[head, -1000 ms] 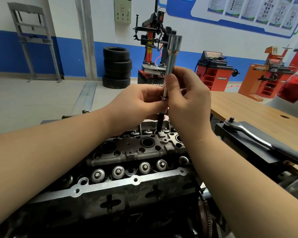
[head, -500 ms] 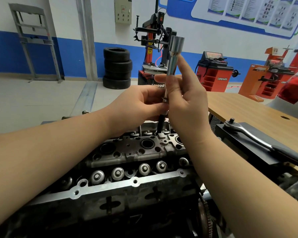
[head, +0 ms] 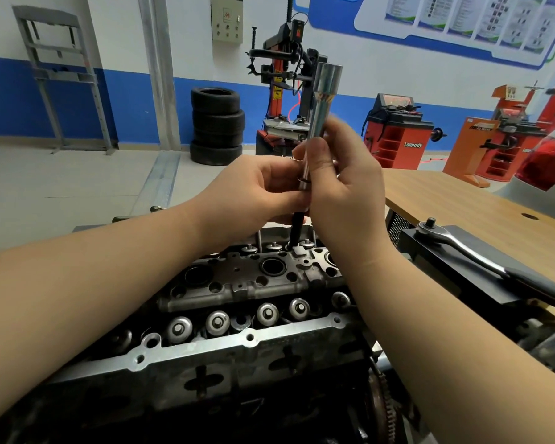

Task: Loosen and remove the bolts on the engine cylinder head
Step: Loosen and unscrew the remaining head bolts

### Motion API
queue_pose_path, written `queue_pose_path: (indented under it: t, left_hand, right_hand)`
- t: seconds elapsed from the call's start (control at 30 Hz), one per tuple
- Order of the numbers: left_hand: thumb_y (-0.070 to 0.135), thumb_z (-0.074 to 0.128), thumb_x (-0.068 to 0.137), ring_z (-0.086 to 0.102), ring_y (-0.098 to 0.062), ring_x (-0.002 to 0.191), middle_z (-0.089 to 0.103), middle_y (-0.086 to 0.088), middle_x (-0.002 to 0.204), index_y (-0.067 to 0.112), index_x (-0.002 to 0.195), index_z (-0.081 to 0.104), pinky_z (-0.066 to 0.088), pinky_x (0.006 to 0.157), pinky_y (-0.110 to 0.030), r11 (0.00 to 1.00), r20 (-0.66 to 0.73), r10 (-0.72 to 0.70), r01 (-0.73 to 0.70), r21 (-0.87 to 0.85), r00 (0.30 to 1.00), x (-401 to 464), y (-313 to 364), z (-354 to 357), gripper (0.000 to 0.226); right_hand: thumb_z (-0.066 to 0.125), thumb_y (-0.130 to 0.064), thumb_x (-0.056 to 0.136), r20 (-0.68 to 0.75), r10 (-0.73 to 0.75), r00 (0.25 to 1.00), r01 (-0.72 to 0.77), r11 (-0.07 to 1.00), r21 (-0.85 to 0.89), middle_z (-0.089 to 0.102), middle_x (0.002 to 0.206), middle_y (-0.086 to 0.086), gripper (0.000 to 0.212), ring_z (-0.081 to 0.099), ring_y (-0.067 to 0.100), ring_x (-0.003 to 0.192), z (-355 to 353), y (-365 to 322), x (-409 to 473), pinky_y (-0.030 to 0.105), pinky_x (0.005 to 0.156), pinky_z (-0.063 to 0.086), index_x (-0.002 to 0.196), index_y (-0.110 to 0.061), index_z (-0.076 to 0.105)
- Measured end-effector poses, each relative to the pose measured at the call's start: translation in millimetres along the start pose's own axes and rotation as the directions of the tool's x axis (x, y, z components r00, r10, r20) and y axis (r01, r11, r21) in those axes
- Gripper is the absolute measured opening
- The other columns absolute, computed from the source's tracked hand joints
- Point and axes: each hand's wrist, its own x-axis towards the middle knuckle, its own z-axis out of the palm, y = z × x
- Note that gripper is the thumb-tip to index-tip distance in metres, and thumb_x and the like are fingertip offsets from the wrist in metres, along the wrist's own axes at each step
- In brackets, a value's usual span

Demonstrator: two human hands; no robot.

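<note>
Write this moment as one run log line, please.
both hands turn socket extension by fingers | left hand and right hand grip socket extension | upright in cylinder head | ratchet aside

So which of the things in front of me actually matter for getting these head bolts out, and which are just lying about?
For the job:
cylinder head
long socket extension, gripped by both hands
bolt under it
ratchet wrench, lying at right

Lying about:
tyre stack
wooden table
red machines

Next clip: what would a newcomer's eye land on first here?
Both hands, left and right, meet at frame centre, gripping an upright chrome socket extension that stands over the cylinder head. A ratchet wrench lies unused on the black box to the right.
</note>
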Motion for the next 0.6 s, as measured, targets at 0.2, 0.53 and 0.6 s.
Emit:
queue_pose_path:
  t: [0.2, 0.53, 0.6]
  left_hand:
    - [-0.003, 0.081, 0.086, 0.077, -0.036, 0.103, 0.078, -0.016, 0.113, 0.005, 0.123, 0.069, 0.065, 0.089, -0.048, 0.995, -0.084, 0.001, 0.008, 0.101, 0.996, 2.7, -0.6, 0.9, 0.04]
    - [0.007, 0.079, 0.093, 0.079, -0.026, 0.1, 0.08, -0.011, 0.109, 0.006, 0.122, 0.071, 0.065, 0.089, -0.045, 0.99, -0.06, -0.006, 0.014, 0.141, 0.998, -0.4, 2.0, 1.8, 0.031]
    - [0.008, 0.086, 0.086, 0.077, -0.034, 0.099, 0.077, -0.015, 0.108, 0.006, 0.121, 0.069, 0.065, 0.086, -0.05, 0.986, -0.113, -0.008, 0.027, 0.165, 0.994, 0.6, 1.2, 0.9, 0.038]
  right_hand:
    - [0.074, -0.026, 0.096, -0.075, -0.036, 0.997, 0.034, 0.999, -0.029, 0.067, 0.082, -0.01, 0.012, 0.062, 0.008, 0.077, 1.2, 0.4, 0.1, 0.032, 0.073, 0.051, 0.093, -0.015, 0.069]
    - [0.071, -0.036, 0.097, -0.047, 0.127, 0.991, -0.124, 0.991, 0.046, 0.072, 0.104, -0.005, 0.036, 0.069, 0.011, 0.1, 0.8, -0.7, 0.9, 0.043, 0.092, 0.056, 0.127, -0.018, 0.063]
    - [0.078, -0.035, 0.092, -0.092, 0.089, 0.992, -0.089, 0.996, 0.004, 0.068, 0.093, -0.006, 0.026, 0.066, 0.011, 0.09, 0.2, -0.9, 0.2, 0.04, 0.084, 0.055, 0.105, -0.017, 0.065]
